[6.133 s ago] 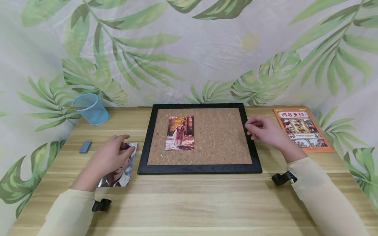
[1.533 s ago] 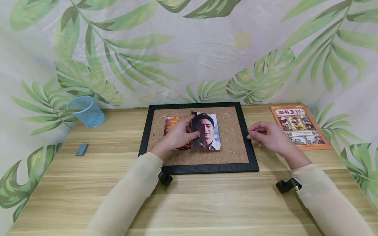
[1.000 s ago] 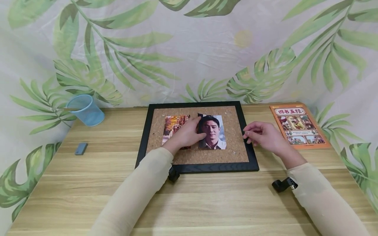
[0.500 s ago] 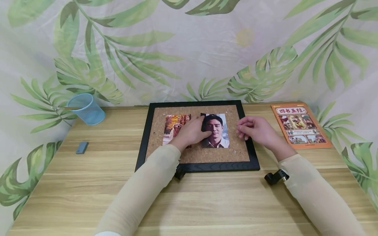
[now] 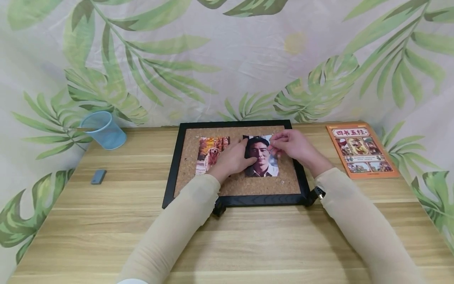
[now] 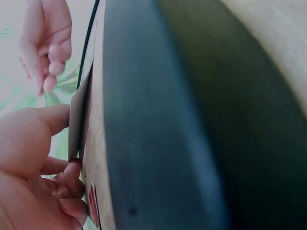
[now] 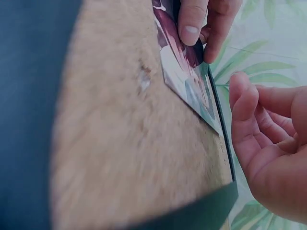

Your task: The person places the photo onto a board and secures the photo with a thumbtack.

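A portrait photo (image 5: 261, 165) lies over the cork board (image 5: 248, 187), right of the dog photo (image 5: 205, 150). My left hand (image 5: 232, 157) holds the portrait at its left side, thumb on the front and other fingers at the edge. In the left wrist view the portrait (image 6: 76, 120) stands slightly off the cork. My right hand (image 5: 292, 146) is at the portrait's upper right corner, thumb and forefinger pinched together. I cannot tell what tiny thing is between those fingertips. The left hand partly covers the dog photo.
A black frame (image 5: 244, 200) surrounds the cork. An orange book (image 5: 361, 150) lies right of it. At the left are a blue mesh cup (image 5: 108, 132), tipped and holding a thin stick, and a small grey-blue block (image 5: 98, 176). A leaf-patterned cloth (image 5: 248, 59) hangs behind the wooden table (image 5: 262, 244).
The left hand has brought the portrait from the table at left onto the cork and slid it right, beside the dog photo. The right hand has moved left from the frame's side to the portrait's corner.
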`<state>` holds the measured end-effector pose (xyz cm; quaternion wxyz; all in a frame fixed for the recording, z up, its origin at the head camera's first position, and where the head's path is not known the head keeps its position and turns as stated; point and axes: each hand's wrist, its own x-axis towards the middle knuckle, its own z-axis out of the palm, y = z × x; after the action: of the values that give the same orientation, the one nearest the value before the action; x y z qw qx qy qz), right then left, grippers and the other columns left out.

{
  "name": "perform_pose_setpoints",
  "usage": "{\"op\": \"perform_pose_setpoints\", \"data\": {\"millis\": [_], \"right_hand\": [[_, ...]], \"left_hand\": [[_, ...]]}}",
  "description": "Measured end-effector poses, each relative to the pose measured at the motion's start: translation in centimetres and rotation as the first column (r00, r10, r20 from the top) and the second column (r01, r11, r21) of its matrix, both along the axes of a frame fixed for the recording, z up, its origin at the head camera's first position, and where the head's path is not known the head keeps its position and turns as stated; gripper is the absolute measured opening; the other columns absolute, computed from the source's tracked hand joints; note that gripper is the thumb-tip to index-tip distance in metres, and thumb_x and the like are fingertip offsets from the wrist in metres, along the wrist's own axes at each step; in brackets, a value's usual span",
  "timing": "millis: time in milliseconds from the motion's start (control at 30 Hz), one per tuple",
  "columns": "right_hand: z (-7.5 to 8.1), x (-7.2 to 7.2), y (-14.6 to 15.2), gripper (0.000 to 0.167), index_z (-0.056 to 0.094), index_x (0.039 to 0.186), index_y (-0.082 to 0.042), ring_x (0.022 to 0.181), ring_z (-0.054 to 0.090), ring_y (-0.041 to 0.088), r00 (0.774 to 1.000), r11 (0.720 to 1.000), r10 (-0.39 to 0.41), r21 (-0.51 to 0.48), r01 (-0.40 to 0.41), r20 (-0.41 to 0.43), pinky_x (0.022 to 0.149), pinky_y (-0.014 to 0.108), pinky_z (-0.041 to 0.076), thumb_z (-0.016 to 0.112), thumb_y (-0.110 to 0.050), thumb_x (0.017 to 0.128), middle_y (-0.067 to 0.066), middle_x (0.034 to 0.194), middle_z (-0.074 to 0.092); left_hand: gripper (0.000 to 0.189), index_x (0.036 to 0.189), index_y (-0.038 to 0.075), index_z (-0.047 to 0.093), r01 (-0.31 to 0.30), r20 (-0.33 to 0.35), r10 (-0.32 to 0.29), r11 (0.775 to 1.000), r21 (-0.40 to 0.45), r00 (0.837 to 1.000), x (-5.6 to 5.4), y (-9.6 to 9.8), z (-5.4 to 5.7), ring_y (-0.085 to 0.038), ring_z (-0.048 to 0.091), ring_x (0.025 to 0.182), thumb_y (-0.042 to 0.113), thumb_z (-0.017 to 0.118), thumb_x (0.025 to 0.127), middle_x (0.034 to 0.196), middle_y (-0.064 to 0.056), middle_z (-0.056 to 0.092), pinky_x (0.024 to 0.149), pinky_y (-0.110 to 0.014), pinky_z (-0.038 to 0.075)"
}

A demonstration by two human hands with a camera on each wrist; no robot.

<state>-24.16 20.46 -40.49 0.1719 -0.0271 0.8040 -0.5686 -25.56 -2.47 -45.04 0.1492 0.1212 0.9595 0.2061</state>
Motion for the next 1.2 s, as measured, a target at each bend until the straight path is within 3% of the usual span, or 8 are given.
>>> {"op": "perform_pose_setpoints", "data": {"millis": [200, 433, 733, 900, 967, 1133, 1200], "right_hand": [[-0.5, -1.9, -1.5, 0.03, 0.059, 0.133, 0.015, 0.078, 0.074, 0.015, 0.999, 0.999, -0.014, -0.036, 0.015, 0.032, 0.07, 0.026, 0.06, 0.054, -0.005, 0.112, 0.025, 0.109, 0.079], [-1.1, -3.6, -2.9, 0.029, 0.057, 0.133, 0.016, 0.072, 0.074, 0.011, 0.997, 0.997, -0.021, -0.067, 0.027, 0.079, 0.064, 0.023, 0.059, 0.052, -0.004, 0.113, 0.011, 0.09, 0.08], [-1.2, -5.1, -4.5, 0.024, 0.061, 0.129, 0.013, 0.064, 0.071, 0.009, 0.988, 0.998, -0.059, -0.015, 0.061, 0.144, 0.059, 0.022, 0.057, 0.055, 0.0, 0.11, 0.004, 0.079, 0.077], [-1.1, -5.8, -4.7, 0.023, 0.061, 0.129, 0.013, 0.064, 0.073, 0.01, 0.977, 0.996, -0.075, -0.023, 0.081, 0.2, 0.06, 0.023, 0.059, 0.054, 0.001, 0.111, 0.005, 0.079, 0.076], [-1.1, -6.0, -4.7, 0.024, 0.061, 0.13, 0.012, 0.064, 0.074, 0.011, 0.97, 0.995, -0.083, -0.026, 0.092, 0.228, 0.06, 0.023, 0.059, 0.053, 0.001, 0.111, 0.006, 0.079, 0.075], [-0.9, -6.3, -5.1, 0.025, 0.061, 0.132, 0.012, 0.063, 0.074, 0.012, 0.957, 0.994, -0.101, -0.001, 0.105, 0.271, 0.06, 0.023, 0.059, 0.053, 0.0, 0.111, 0.006, 0.078, 0.075], [-0.6, -6.3, -5.3, 0.026, 0.061, 0.132, 0.012, 0.062, 0.073, 0.012, 0.955, 0.994, -0.105, 0.017, 0.104, 0.279, 0.059, 0.022, 0.059, 0.054, 0.0, 0.11, 0.006, 0.077, 0.075]], "left_hand": [[0.092, 0.171, 0.01, 0.03, 0.01, -0.004, -0.01, 1.0, 0.018, 1.0, -0.3, -0.1, -0.3, -0.037, 0.034, 0.162, 0.054, 0.07, 0.101, 0.179, -0.017, 0.025, 0.128, -0.056, 0.036], [0.093, 0.17, 0.01, 0.033, 0.019, -0.008, -0.019, 0.999, 0.044, 1.0, -0.1, -0.1, 0.0, -0.036, 0.041, 0.158, 0.054, 0.072, 0.099, 0.175, -0.017, 0.032, 0.126, -0.055, 0.039], [0.084, 0.169, 0.006, 0.035, 0.032, -0.016, -0.032, 0.999, 0.019, 0.999, 2.1, 0.0, 3.0, -0.035, 0.052, 0.148, 0.047, 0.068, 0.104, 0.166, -0.018, 0.044, 0.119, -0.052, 0.047], [0.087, 0.169, 0.01, 0.036, 0.034, -0.038, -0.034, 0.999, 0.007, 0.999, 0.9, -0.1, 1.3, -0.032, 0.053, 0.146, 0.053, 0.069, 0.101, 0.166, -0.015, 0.044, 0.116, -0.051, 0.05], [0.087, 0.169, 0.01, 0.037, 0.033, -0.036, -0.032, 0.999, 0.008, 0.999, 0.9, 0.0, 1.3, -0.032, 0.054, 0.145, 0.053, 0.07, 0.101, 0.165, -0.015, 0.045, 0.115, -0.051, 0.051], [0.083, 0.168, 0.006, 0.035, 0.029, -0.011, -0.029, 1.0, 0.011, 1.0, 2.2, 0.1, 3.3, -0.034, 0.051, 0.147, 0.046, 0.069, 0.104, 0.165, -0.017, 0.044, 0.119, -0.052, 0.048], [0.083, 0.169, 0.006, 0.035, 0.024, -0.012, -0.024, 1.0, 0.0, 1.0, 2.4, 0.1, 3.5, -0.034, 0.049, 0.15, 0.046, 0.068, 0.104, 0.167, -0.017, 0.042, 0.121, -0.053, 0.045]]}}
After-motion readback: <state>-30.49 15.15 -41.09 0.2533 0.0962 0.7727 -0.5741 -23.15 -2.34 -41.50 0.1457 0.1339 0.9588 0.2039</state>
